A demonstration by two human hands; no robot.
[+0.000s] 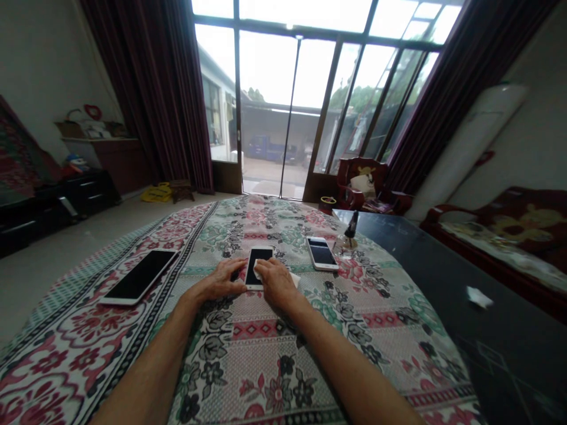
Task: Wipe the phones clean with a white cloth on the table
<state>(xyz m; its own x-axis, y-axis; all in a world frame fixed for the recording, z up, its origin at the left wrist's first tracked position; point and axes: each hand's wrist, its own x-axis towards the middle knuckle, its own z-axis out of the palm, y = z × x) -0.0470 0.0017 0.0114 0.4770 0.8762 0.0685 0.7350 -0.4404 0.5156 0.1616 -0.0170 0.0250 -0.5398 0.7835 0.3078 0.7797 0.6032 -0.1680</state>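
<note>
A white phone with a dark screen (253, 256) lies on the patterned tablecloth (283, 330) between my two hands. My left hand (225, 278) rests at its left edge, fingers apart, with nothing held. Pressed on the screen from the right, my right hand (275, 280) has its fingers closed on a white tissue (257, 269); part of the tissue sticks out at the hand's right side. Another white phone (323, 254) lies to the right. A larger white device with a black screen (139, 277) lies at the left.
A small dark object on a clear base (351, 230) stands beyond the right phone. A dark table (425, 260) adjoins at the right, with a crumpled white tissue (479, 297) on it. Wooden chairs and glass doors are farther back.
</note>
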